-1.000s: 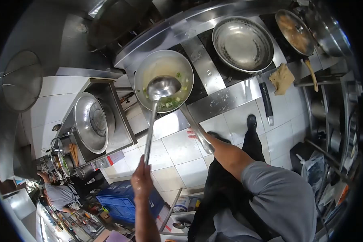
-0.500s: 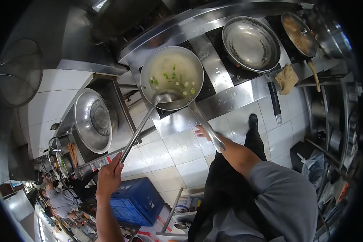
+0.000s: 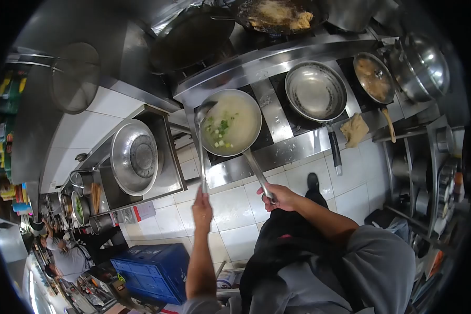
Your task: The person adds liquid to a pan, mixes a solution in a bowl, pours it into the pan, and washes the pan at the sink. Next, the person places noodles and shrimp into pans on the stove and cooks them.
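A pan [image 3: 258, 107] of pale, cloudy soup [image 3: 238, 112] sits on the left burner, with chopped greens and small white cubes floating in it. My left hand [image 3: 202, 210] is closed around the long handle of a ladle [image 3: 202, 157]. The ladle's bowl rests at the pan's left inner edge, partly in the soup. My right hand [image 3: 278, 198] grips the end of the pan's metal handle, fingers wrapped round it.
Right of the soup stands a bare frying pan [image 3: 319, 90], then a tan cloth [image 3: 354, 130] and a smaller pan of brown food [image 3: 373, 77]. A metal basin [image 3: 135, 157] sits on the left counter. On the floor is a blue crate [image 3: 154, 272]. Another person [image 3: 70, 259] works at far left.
My right hand has come up and closed on the pan's handle. The ladle has swung from the pan's near side to its left edge, and the view has shifted.
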